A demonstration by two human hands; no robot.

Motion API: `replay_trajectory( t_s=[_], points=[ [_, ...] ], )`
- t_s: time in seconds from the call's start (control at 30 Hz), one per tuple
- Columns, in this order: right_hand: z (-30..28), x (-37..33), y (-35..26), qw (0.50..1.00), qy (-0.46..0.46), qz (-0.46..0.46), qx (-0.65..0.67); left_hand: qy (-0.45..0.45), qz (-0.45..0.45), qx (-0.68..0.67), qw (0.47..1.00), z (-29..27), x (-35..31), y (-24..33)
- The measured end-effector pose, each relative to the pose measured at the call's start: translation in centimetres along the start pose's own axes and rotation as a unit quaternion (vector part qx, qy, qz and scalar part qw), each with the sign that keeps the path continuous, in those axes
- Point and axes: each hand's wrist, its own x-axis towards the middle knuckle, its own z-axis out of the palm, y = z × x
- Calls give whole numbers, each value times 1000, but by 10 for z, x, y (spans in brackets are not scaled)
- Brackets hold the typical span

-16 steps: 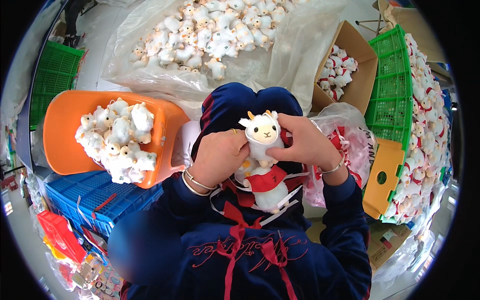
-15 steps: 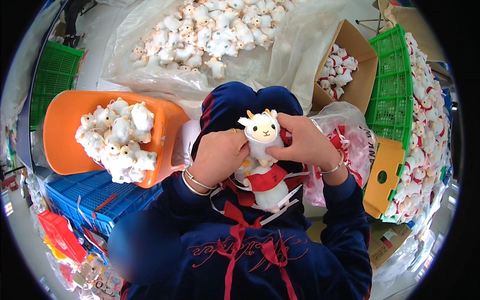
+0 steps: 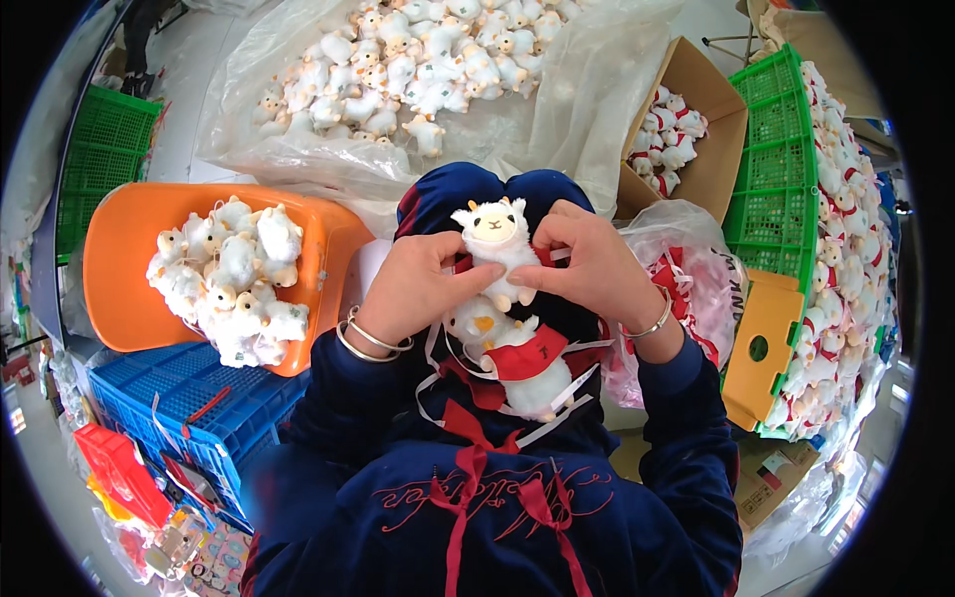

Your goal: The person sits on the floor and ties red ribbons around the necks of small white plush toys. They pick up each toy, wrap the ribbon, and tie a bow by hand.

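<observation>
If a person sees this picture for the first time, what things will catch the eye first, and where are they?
In the centre, the left hand and the right hand hold a small white plush animal upright above the lap, where another plush animal with a red cloth lies. To the left, an orange tub holds more white toys, and a large heap of them lies on clear plastic sheeting at the top.

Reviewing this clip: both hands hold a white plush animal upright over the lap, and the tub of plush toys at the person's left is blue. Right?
Not quite. The head view shows the tub holding the plush toys is orange; a blue crate sits below it. The rest stands: the left hand and right hand hold the white plush animal upright over the lap.
</observation>
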Motion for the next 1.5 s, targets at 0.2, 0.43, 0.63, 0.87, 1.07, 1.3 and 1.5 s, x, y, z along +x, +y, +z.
replay_trajectory(
  t_s=[0.2,0.43,0.63,0.87,1.07,1.3,1.5],
  points=[
    [6,1,-7,999,-12,38,30,42,64,11,997,-2,2,-3],
    [3,3,-12,993,-25,108,32,-26,-53,-9,998,-10,7,5],
    [9,8,-16,991,10,97,92,-5,-14,-24,1000,-9,12,9],
    [12,8,-14,988,36,84,125,6,35,-36,999,-9,9,7],
    [19,9,-1,987,64,48,137,55,166,50,983,-6,12,3],
    [30,7,2,991,101,-31,80,76,176,78,978,7,12,6],
    [43,5,-1,987,149,-53,39,95,253,152,951,10,17,0]
  ],
)
